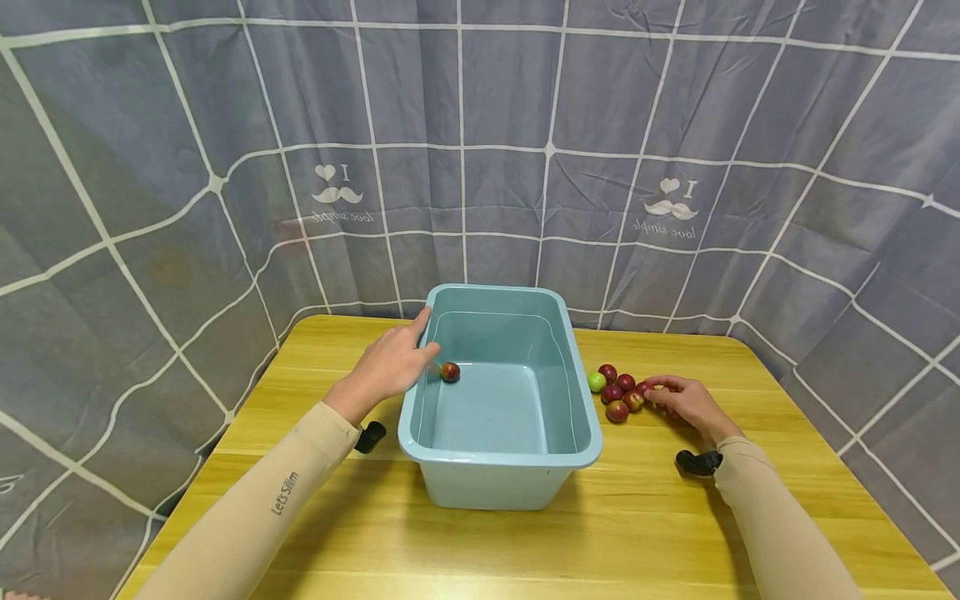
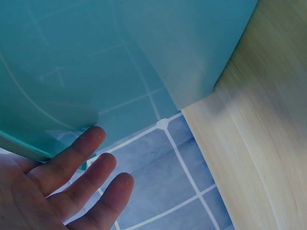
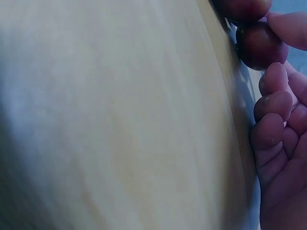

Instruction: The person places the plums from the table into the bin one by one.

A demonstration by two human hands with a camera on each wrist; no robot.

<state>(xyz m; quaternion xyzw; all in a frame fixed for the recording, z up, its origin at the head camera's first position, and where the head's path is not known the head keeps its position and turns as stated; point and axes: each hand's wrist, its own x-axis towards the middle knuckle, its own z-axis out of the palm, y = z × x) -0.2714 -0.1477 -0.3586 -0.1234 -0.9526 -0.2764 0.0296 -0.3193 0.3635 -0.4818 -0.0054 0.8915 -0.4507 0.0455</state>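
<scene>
A light blue plastic basin [image 1: 501, 483] stands on the wooden table. Inside, a red plum [image 1: 450, 372] lies by its left wall. My left hand [image 1: 390, 362] rests on the left rim, thumb over the inner side and index finger stretched along the edge. In the left wrist view, the other fingers [image 2: 103, 191] hang loosely outside the wall. Right of the basin, my right hand [image 1: 686, 403] pinches a dark red plum [image 3: 261, 45] at the edge of a cluster of several red plums [image 1: 612, 394]. One green plum [image 1: 596, 382] sits at the cluster's left side.
The yellow wooden table [image 1: 337, 500] extends around the basin on all sides. A grey curtain [image 1: 495, 100] with white grid lines hangs behind the table and along both its sides. Black straps [image 1: 699, 462] with small devices circle both wrists over beige sleeves.
</scene>
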